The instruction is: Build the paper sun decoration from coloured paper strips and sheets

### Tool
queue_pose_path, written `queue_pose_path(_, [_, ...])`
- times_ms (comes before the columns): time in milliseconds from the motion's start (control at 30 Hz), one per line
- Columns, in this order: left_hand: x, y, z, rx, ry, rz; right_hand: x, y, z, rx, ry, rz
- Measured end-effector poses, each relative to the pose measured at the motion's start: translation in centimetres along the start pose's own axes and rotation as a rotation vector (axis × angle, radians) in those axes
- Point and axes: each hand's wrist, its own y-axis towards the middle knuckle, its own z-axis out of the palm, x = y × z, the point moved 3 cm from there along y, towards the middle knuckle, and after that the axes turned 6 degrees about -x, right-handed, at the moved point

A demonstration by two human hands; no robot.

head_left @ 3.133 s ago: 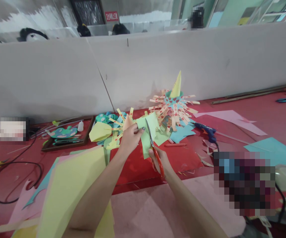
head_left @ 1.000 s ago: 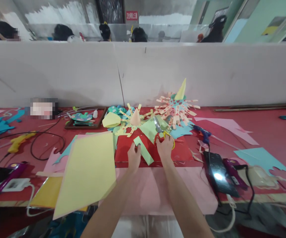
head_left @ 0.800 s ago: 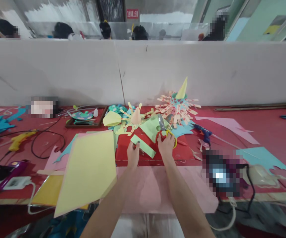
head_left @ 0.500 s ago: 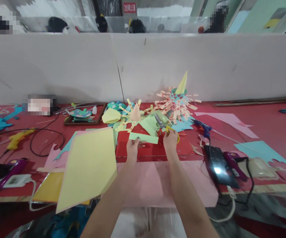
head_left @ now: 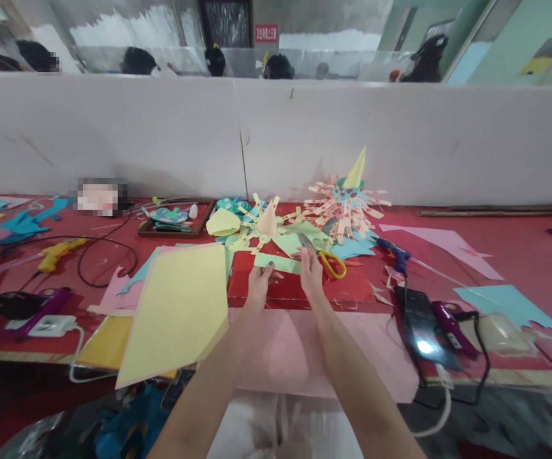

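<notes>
Here we record: one green paper strip (head_left: 284, 263), over red card (head_left: 347, 287), left end pinched in our left hand's (head_left: 259, 285) fingers; our right hand (head_left: 312, 271) at its right end, that grip we cannot tell; yellow-handled scissors (head_left: 325, 255), just beside it; one yellow-topped spiky paper piece (head_left: 345, 213), far side, tabletop (head_left: 534, 255).

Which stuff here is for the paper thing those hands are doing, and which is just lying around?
Probably in use:
- green strip, held by the left hand
- scissors, right by the right hand

Seemingly just lying about:
- yellow glue gun
- blue glue gun
- black phone
- white bottle

I can't tell about the spiky paper shapes.
</notes>
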Motion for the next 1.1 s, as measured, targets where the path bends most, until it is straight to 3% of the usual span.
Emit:
queue_pose_path(100, [0.0, 0.2, 0.0, -0.012, 0.001, -0.022, 0.2, -0.6, 0.7, 0.040, -0.068, -0.019])
queue_pose_path(200, [-0.4, -0.1, 0.0, -0.025, 0.048, 0.045, 0.3, -0.9, 1.0, 0.033, -0.136, -0.110])
queue_pose_path(367, [-1.1, -0.9, 0.3, -0.009, 0.404, 0.181, -0.1, -0.9, 1.0, 0.019, -0.198, -0.183])
queue_pose_path(467, [-1.4, -1.1, 0.4, 0.002, 0.466, 0.207, -0.2, -0.9, 1.1, -0.012, -0.167, -0.203])
queue_pose_path(600, [-1.6, -1.0, 0.1, -0.048, 0.388, 0.191, -0.4, -1.2, 1.4, -0.023, -0.101, -0.105])
queue_pose_path(767, [-1.3, -0.5, -0.3, -0.095, 0.299, 0.196, -1.2, -1.5, 1.8, 0.131, -0.006, 0.160])
queue_pose_path(900, [-1.0, -0.4, -0.5, -0.125, 0.276, 0.208, -1.3, -1.2, 1.3, 0.076, -0.032, 0.177])
queue_pose_path(1100, [-1.1, -0.5, -0.4, -0.133, 0.285, 0.209, -1.3, -1.1, 1.1, 0.163, -0.013, 0.171])
